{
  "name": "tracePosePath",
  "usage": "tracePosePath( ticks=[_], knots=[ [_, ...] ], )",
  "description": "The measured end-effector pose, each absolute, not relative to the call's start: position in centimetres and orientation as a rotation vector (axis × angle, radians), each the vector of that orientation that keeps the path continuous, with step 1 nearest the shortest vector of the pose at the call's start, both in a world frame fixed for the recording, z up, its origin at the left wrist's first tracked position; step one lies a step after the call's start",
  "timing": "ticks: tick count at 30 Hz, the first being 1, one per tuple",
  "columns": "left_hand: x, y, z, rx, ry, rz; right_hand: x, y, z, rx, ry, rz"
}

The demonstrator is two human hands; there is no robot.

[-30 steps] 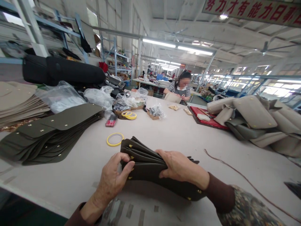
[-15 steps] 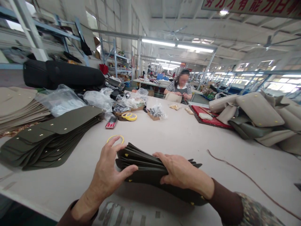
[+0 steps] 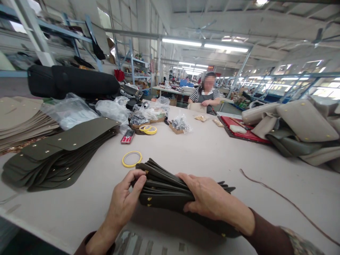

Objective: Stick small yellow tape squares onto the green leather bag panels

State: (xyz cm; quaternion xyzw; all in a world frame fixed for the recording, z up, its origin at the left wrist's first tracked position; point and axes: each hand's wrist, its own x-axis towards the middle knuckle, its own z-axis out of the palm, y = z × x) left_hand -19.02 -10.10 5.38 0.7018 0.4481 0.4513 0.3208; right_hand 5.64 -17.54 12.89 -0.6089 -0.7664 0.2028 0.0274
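Note:
A stack of dark olive leather pieces (image 3: 162, 187) with small brass studs lies on the table just in front of me. My right hand (image 3: 205, 196) is wrapped over its top and grips the stack. My left hand (image 3: 124, 202) pinches the stack's left end with its fingertips on the fanned edges. A yellow tape ring (image 3: 132, 159) lies flat just beyond the stack.
A fanned pile of olive panels (image 3: 61, 152) lies at the left, with beige panels (image 3: 23, 117) behind it. Plastic bags, tape rolls (image 3: 148, 129) and a red phone (image 3: 127, 136) sit mid-table. Beige bag parts (image 3: 300, 131) and a red tray (image 3: 247, 136) are at right. A person sits at the far end.
My left hand lifted off the stack with fingers spread half a second ago, then came back down and closed on the stack's left end. The right hand has kept its grip.

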Motion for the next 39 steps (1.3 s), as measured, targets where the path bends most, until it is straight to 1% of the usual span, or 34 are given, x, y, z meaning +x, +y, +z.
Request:
tracePosePath(
  ticks=[3,6,10,13,19,22,23,25,27,28,30,32,36,39],
  knots=[
    [-19.0,-9.7,5.4,1.745,1.175,1.269,5.6,-17.6,12.8,-1.865,-2.376,0.627],
    [-19.2,-9.3,5.3,1.905,1.141,1.343,5.5,-17.7,12.7,-1.862,-2.386,0.621],
    [-19.6,-9.0,5.2,2.056,1.090,1.314,5.4,-17.9,12.9,-1.867,-2.396,0.604],
    [-19.7,-8.8,5.3,2.031,1.091,1.309,5.4,-18.0,13.0,-1.854,-2.412,0.596],
    [-19.6,-7.7,5.9,1.715,1.108,1.109,5.4,-18.1,12.8,-1.853,-2.417,0.564],
    [-19.7,-7.4,6.2,1.714,1.157,0.994,5.3,-18.2,12.9,-1.847,-2.431,0.538],
    [-19.8,-7.5,6.3,1.750,1.212,1.042,5.3,-18.3,13.0,-1.843,-2.437,0.527],
    [-20.0,-8.2,6.8,1.884,1.320,1.263,5.3,-18.4,13.0,-1.831,-2.448,0.510],
    [-19.9,-9.5,7.5,2.151,1.308,1.430,5.4,-18.4,12.7,-1.824,-2.459,0.491],
    [-19.6,-10.3,8.0,2.349,1.229,1.382,5.4,-18.4,12.6,-1.822,-2.466,0.475],
    [-18.4,-11.8,8.8,2.741,1.045,1.111,5.2,-18.2,12.3,-1.825,-2.479,0.432],
    [-16.4,-13.0,9.4,2.957,0.963,0.844,5.0,-18.0,12.3,-1.836,-2.477,0.384],
    [-12.4,-13.4,9.9,3.074,0.894,0.543,6.0,-19.0,13.3,-1.755,-2.418,0.281],
    [-11.0,-12.4,9.7,3.086,0.937,0.457,9.0,-21.9,13.0,-1.681,-2.080,0.176]
  ],
)
